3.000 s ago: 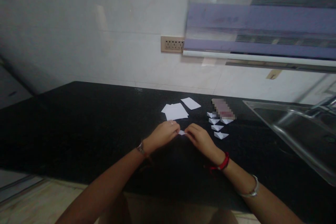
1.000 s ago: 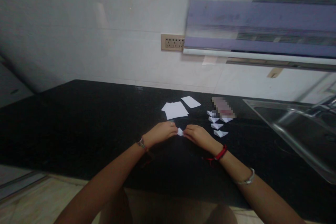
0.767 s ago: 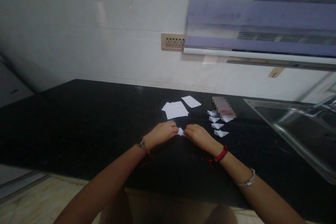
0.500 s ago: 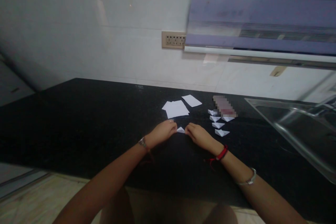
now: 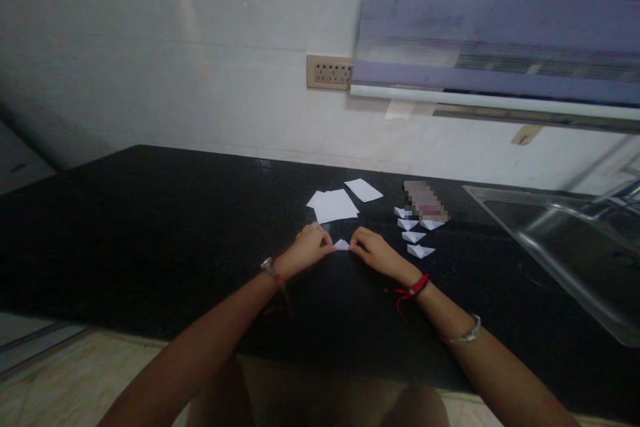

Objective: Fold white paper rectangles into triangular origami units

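Note:
A small folded piece of white paper (image 5: 341,245) is held low over the black counter, its peak pointing away from me. My left hand (image 5: 313,242) pinches its left corner between thumb and fingers. At the opposite corner, my right hand (image 5: 371,247) is closed in a similar pinch. Just beyond the hands lies a stack of flat white paper sheets (image 5: 336,205), with a single sheet (image 5: 364,190) behind it to the right. Several folded paper pieces (image 5: 420,251) rest to the right of my right hand.
The black counter (image 5: 150,227) runs along a tiled wall. A blurred-out rectangular object (image 5: 427,200) lies behind the folded pieces. On the right is a metal sink (image 5: 540,240) with a faucet (image 5: 610,200). A socket panel (image 5: 327,73) and a purple-grey blind (image 5: 500,27) are on the wall.
Both hands keep hold of the paper, and their fingers have shifted slightly at its corners. The paper's peak looks a little flatter. The whole view has moved slightly.

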A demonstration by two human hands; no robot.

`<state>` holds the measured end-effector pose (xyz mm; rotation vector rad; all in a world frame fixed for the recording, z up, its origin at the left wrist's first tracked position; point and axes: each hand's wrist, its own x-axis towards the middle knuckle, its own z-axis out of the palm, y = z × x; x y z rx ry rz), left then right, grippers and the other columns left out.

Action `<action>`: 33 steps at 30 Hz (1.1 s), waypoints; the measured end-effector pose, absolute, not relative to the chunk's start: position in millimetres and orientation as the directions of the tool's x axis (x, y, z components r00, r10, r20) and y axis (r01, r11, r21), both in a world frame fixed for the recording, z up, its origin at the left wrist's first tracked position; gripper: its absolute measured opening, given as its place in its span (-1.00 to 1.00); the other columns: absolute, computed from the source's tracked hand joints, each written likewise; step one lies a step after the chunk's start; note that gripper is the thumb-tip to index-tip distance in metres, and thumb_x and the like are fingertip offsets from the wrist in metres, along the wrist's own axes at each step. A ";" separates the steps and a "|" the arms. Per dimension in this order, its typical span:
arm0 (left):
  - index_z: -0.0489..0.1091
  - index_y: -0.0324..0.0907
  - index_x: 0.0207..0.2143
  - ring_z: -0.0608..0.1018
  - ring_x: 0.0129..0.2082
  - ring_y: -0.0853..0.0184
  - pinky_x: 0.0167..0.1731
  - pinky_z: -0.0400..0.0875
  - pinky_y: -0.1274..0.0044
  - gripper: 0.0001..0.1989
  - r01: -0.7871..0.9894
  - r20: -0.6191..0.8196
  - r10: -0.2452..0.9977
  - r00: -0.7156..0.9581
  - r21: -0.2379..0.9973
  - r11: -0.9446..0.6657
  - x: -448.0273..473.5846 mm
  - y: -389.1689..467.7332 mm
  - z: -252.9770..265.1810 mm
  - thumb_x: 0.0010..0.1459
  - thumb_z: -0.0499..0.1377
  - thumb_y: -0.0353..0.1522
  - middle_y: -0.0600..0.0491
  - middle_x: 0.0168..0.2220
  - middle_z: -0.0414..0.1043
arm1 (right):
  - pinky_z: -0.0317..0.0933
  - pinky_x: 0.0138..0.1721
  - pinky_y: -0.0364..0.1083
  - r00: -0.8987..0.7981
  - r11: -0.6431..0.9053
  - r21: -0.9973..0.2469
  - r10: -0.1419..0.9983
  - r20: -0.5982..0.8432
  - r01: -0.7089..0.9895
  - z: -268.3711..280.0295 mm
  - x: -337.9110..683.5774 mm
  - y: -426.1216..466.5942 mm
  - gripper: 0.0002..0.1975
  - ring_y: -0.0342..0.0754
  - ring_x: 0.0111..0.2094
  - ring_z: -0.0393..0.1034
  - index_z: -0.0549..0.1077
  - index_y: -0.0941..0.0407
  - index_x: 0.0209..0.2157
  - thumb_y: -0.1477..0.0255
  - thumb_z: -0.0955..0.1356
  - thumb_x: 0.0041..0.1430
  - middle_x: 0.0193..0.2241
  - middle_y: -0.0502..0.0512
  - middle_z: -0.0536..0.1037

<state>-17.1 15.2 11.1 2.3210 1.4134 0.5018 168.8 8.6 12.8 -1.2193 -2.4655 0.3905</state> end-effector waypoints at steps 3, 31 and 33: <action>0.42 -0.22 -0.48 0.36 -0.30 0.32 -0.29 0.25 0.49 -0.80 0.778 0.127 0.911 0.392 0.483 -0.402 -15.8 14.5 9.8 -0.01 0.11 -0.27 0.00 -0.34 0.35 | 0.12 -0.31 -0.17 -0.578 0.583 -0.403 0.802 0.150 0.705 13.3 169.6 12.5 -0.86 -0.16 -0.40 0.22 0.36 0.22 -0.49 0.55 0.21 0.07 -0.46 0.07 0.33; 0.32 -0.08 -0.35 0.26 -0.13 0.24 -0.21 0.18 0.40 -0.87 0.870 0.040 0.945 0.324 0.379 -0.314 -9.0 6.9 10.6 0.03 0.05 -0.27 0.06 -0.16 0.21 | 0.04 -0.42 -0.21 -0.422 0.407 -0.255 0.907 -0.003 0.877 21.0 157.2 16.6 -0.76 -0.14 -0.45 0.28 0.39 0.20 -0.53 0.35 0.24 0.07 -0.48 0.12 0.43; 0.33 -0.08 -0.36 0.26 -0.13 0.24 -0.21 0.16 0.40 -0.87 0.866 0.039 0.946 0.321 0.392 -0.310 -8.7 6.9 11.6 0.03 0.06 -0.28 0.07 -0.16 0.21 | 0.03 -0.42 -0.21 -0.410 0.397 -0.266 0.912 0.007 0.878 21.3 157.0 15.2 -0.79 -0.14 -0.43 0.28 0.38 0.19 -0.49 0.34 0.24 0.07 -0.46 0.11 0.43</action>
